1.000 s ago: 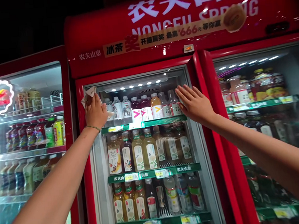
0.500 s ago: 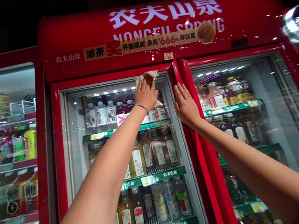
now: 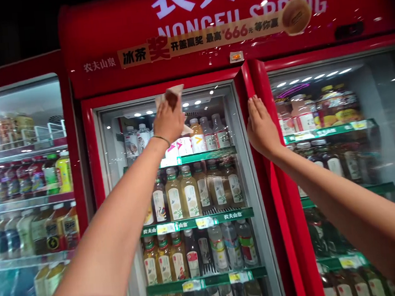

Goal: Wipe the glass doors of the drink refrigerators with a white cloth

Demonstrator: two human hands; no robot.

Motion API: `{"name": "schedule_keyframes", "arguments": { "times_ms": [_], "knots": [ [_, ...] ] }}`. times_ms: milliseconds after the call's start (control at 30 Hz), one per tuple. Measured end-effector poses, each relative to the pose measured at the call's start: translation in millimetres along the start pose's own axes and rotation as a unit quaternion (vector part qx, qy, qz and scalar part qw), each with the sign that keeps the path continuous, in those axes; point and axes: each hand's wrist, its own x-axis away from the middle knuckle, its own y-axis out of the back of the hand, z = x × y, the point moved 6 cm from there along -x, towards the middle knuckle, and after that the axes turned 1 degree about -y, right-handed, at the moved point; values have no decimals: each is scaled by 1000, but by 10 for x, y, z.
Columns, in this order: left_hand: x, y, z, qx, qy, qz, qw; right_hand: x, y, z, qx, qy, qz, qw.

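Against the upper glass of the left fridge door point(image 3: 114, 127), my left hand point(image 3: 170, 122) presses a pale cloth point(image 3: 178, 94). Its fingers lie over the cloth, which has a dark brownish patch; one corner sticks up above the fingertips and another shows below the hand. My right hand point(image 3: 262, 127) rests with straight fingers on the red frame point(image 3: 253, 80) where the two doors meet, holding nothing. Behind the glass, bottles point(image 3: 190, 192) stand in rows on shelves with green edges.
The right fridge door point(image 3: 331, 105) also has drinks behind its glass. A red header point(image 3: 107, 41) with white lettering and a promotional strip point(image 3: 202, 38) runs above. A small orange-lit switch point(image 3: 236, 57) sits over the door gap. Another drinks fridge point(image 3: 69, 130) stands at left.
My left hand has slid the cloth leftward along the glass, away from the door's upper right corner. My right hand stays on the middle frame. The view has shifted somewhat.
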Motion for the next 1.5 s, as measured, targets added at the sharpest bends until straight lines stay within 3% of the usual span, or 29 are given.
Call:
{"name": "schedule_keyframes", "arguments": {
  "times_ms": [100, 200, 300, 400, 533, 900, 1033, 1267, 1500],
  "knots": [
    [487, 252, 734, -32, 72, 14, 997, 13, 9, 21, -1, -8, -4, 1000],
    [1043, 475, 1306, -47, 138, 28, 989, 35, 13, 34, -43, -5, -7, 999],
    [1467, 587, 1625, -48, 184, 27, 981, 53, 9, 37, -75, -3, -8, 997],
    [1614, 566, 1671, -44, 224, 0, 974, 55, 1, 28, -68, -12, -15, 998],
    [1353, 401, 1288, -35, 215, -26, 976, 36, -17, 4, -38, -17, -30, 999],
    [-425, -182, -621, 41, 9, -38, 998, 41, -19, 3, 14, -3, -13, 1000],
    [-756, -393, -1158, 82, -47, -38, 995, 30, -27, -8, 48, -9, 10, 999],
    [-550, -461, -1364, 109, -115, -11, 987, 10, -52, -31, 19, -9, 17, 1000],
    [243, -642, -1754, 109, -87, 20, 990, 16, -30, -16, 21, -24, 38, 999]
  ]
}}
